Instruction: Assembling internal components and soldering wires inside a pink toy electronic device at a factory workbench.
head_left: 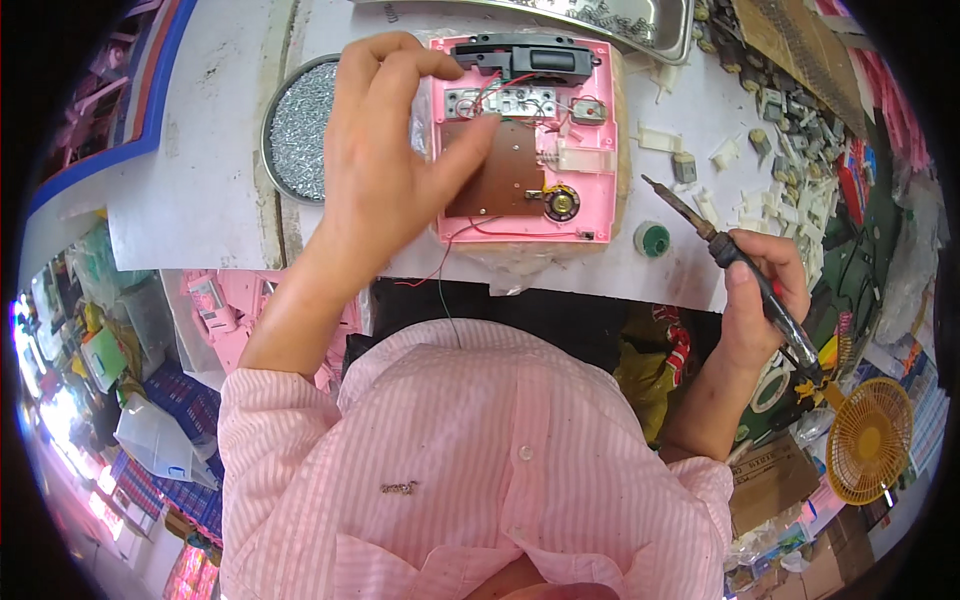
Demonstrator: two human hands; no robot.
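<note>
A pink plastic casing lies open on the table before me. In it sit a brown circuit board, a black plastic part along the far edge, red and green wires, and a small round speaker. My left hand is spread over the casing's left side, thumb at the board's far edge, index finger near the black part. Its other fingers are partly hidden. To the right of the casing, my right hand grips a soldering iron, its tip pointing up and left, apart from the casing.
A round dish of small screws stands left of my left hand. A metal tray with springs lies at the far side. A small green-topped pot sits between casing and iron. White plastic parts and small motors are scattered at right. A yellow fan stands lower right.
</note>
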